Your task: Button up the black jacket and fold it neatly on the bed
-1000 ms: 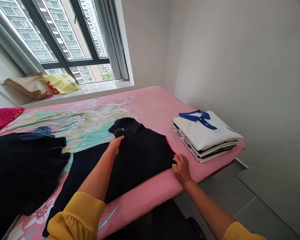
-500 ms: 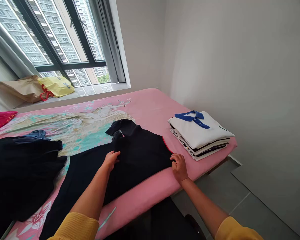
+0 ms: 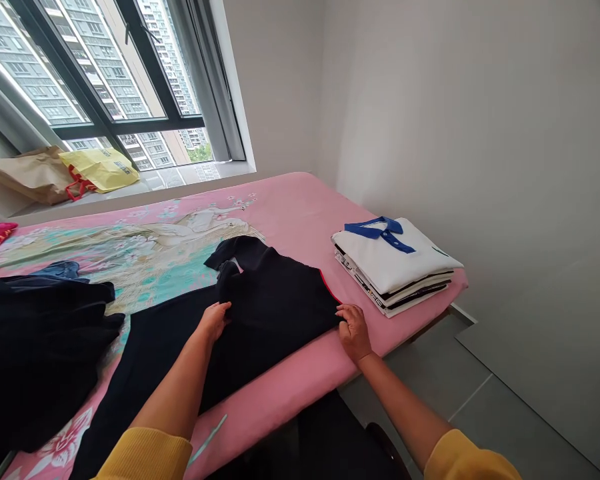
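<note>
A black garment (image 3: 275, 307) with a thin red edge lies spread across the pink bed sheet (image 3: 300, 213) near the bed's front edge. My left hand (image 3: 213, 318) rests on its middle, fingers curled onto a fold of the cloth. My right hand (image 3: 354, 330) presses the garment's right corner at the red edge, fingers bent down on the fabric. Both sleeves are yellow.
A stack of folded clothes (image 3: 395, 263), topped by a white shirt with a blue collar, sits at the bed's right corner. A heap of dark clothes (image 3: 35, 347) lies at the left. Paper bags (image 3: 65, 170) rest on the window sill. Grey floor lies to the right.
My left hand has slid back from the collar area toward the middle of the black garment. My right hand has stayed at the right corner.
</note>
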Demonstrator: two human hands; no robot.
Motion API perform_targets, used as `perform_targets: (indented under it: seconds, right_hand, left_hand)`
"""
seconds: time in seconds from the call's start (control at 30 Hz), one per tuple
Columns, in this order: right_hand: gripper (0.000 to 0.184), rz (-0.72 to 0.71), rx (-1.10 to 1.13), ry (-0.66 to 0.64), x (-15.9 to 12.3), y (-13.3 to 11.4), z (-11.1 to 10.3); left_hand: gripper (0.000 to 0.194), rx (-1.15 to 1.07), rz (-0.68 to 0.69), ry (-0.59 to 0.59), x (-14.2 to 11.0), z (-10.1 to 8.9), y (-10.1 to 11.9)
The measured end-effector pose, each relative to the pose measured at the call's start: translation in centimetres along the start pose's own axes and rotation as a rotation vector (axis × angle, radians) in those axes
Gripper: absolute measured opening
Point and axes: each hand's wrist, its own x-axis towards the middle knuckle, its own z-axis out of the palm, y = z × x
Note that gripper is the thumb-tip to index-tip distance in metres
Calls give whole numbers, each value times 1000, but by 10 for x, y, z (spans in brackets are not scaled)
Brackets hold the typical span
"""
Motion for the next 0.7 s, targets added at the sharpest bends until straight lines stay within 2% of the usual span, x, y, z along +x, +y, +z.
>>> perform_targets:
  seconds: [0.1, 0.23, 0.3, 0.47, 0.63, 0.7]
  right_hand:
    - [30, -22, -25, -64, 2, -5, -2]
    - [15, 19, -64, -35, 4, -8, -2]
    - [19, 18, -27, -32, 4, -7, -3]
    - [24, -4, -11, -8, 3, -11, -4]
    - [18, -5, -86, -25, 5, -12, -1]
    - [16, 8, -88, -24, 6, -11, 0]
  left_hand:
    - [8, -20, -12, 5, 0, 3, 2]
    - [7, -67, -33, 7, -4, 6, 4]
    - [7, -106, -53, -5, -8, 7, 7]
    - [12, -230, -129, -87, -22, 17, 19]
    - [18, -309, -221, -169, -43, 37, 38]
    - [18, -377, -216, -236, -58, 38, 44]
